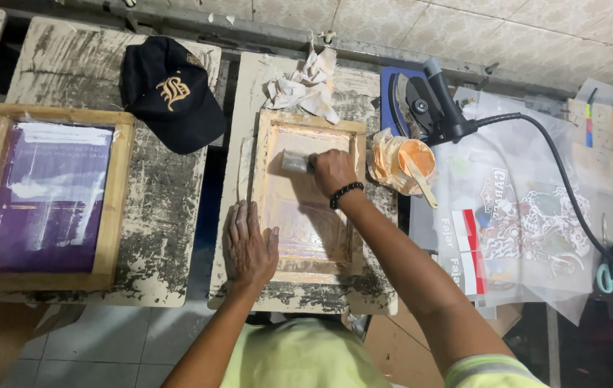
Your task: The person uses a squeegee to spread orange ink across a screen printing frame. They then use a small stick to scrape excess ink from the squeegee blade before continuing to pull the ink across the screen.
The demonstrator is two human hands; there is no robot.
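Observation:
A wooden screen-printing frame with an orange-tinted mesh lies on a paint-stained board. My left hand lies flat, fingers spread, on the frame's lower left edge. My right hand, with a black bead bracelet at the wrist, grips a squeegee pressed on the mesh near the frame's top. An open container of orange ink wrapped in plastic, with a stick in it, stands just right of the frame.
A second wooden frame with purple mesh lies at left, a black cap beside it. Crumpled rags sit behind the frame. At right are a black iron with cord, printed transfer sheets and scissors.

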